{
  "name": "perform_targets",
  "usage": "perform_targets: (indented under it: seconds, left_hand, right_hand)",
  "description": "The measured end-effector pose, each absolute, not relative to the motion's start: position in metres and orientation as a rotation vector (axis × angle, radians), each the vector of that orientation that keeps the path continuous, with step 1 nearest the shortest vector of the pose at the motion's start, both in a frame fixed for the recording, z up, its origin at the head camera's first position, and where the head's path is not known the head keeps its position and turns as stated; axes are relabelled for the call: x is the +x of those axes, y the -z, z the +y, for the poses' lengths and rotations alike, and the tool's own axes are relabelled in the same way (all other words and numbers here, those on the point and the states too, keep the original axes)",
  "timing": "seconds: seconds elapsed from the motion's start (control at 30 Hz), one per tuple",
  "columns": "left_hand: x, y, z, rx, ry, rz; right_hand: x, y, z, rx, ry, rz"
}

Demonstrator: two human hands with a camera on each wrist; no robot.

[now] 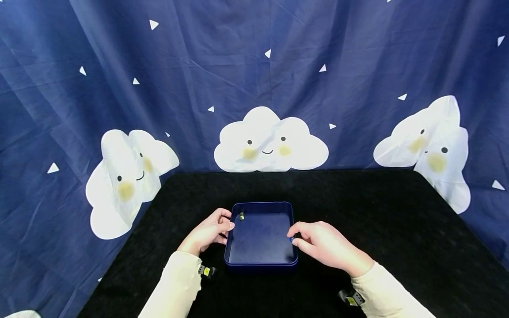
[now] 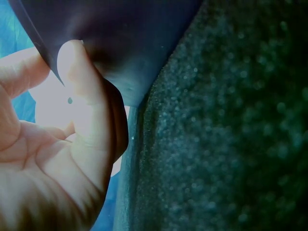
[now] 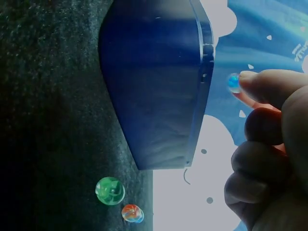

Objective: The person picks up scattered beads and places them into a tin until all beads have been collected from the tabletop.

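A shallow blue square tin sits in front of me. My left hand holds it by the left side, with bent fingers and thumb at the wall and rim; the left wrist view shows a fingertip against the tin's outer wall. Over the right rim, my right hand pinches a small clear-and-blue marble between thumb and index finger, the other fingers curled in. Inside the tin, near its far left corner, lies a yellow-green marble.
Black cloth covers the table. In the right wrist view, a green marble and an orange-and-white marble lie on it beside the tin. A dark blue curtain with white clouds hangs behind and at both sides.
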State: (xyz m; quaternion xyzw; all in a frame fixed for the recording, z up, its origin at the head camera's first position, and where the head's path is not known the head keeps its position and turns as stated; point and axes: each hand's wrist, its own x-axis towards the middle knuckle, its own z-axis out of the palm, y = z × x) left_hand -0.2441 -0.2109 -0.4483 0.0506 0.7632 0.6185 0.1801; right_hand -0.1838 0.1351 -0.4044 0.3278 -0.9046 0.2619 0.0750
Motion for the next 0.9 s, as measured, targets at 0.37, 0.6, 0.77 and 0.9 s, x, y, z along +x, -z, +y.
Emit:
perform_targets:
  seconds: [0.37,0.6,0.77,0.9]
  left_hand:
    - [-0.244,0.448,-0.211,0.141,-1.739,2.168]
    - [-0.244,0.449,-0.210,0.140,-1.746,2.155]
    - [-0.244,0.449,-0.210,0.146,-1.747,2.152]
    - [-0.242,0.445,-0.209,0.160,-1.748,2.148]
  right_hand:
    - [-0.192,0.404,0.148,0.894,-0.779,-2.718]
    - [-0.202,0.405,0.171,0.777,-0.848,-2.751]
    - [-0.211,0.408,0.187,0.717,-0.853,-2.744]
    - [-0.216,0.409,0.196,0.701,-0.853,-2.737]
